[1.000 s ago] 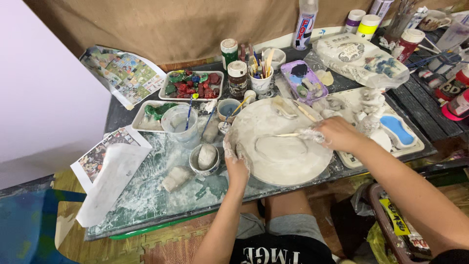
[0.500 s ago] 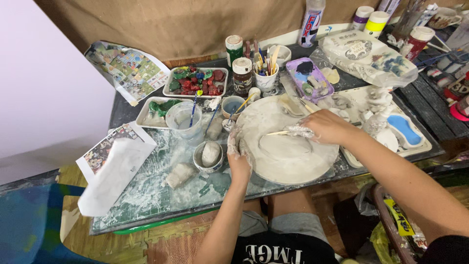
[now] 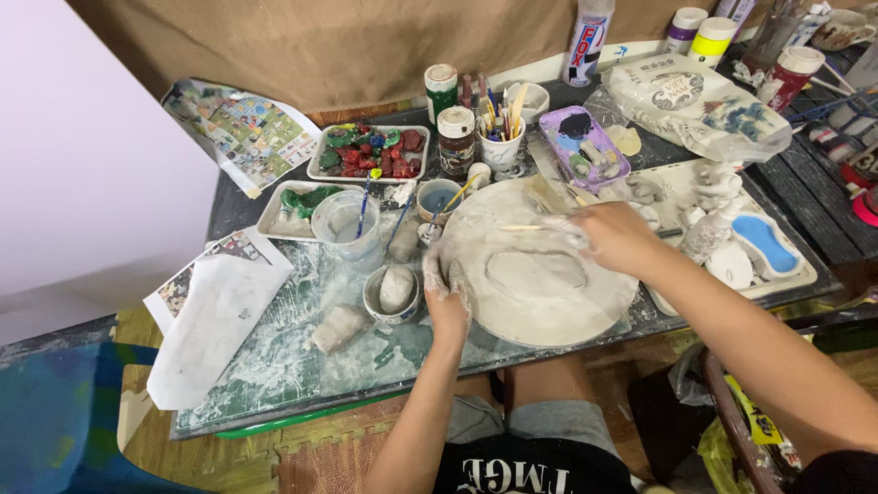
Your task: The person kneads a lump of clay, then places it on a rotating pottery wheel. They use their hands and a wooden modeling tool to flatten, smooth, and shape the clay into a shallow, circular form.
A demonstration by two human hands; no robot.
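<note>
Your left hand [image 3: 447, 295] grips the near-left rim of the round clay disc [image 3: 538, 265] on the desk [image 3: 274, 366]; your right hand [image 3: 615, 236], closed on a thin stick [image 3: 523, 228], reaches over its far-right edge.

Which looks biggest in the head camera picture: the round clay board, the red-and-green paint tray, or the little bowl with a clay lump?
1. Round clay board
2. Red-and-green paint tray
3. Little bowl

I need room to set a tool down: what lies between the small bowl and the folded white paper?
In the head view, a grey clay lump lies on the smeared tabletop between the small bowl and the white paper.
</note>
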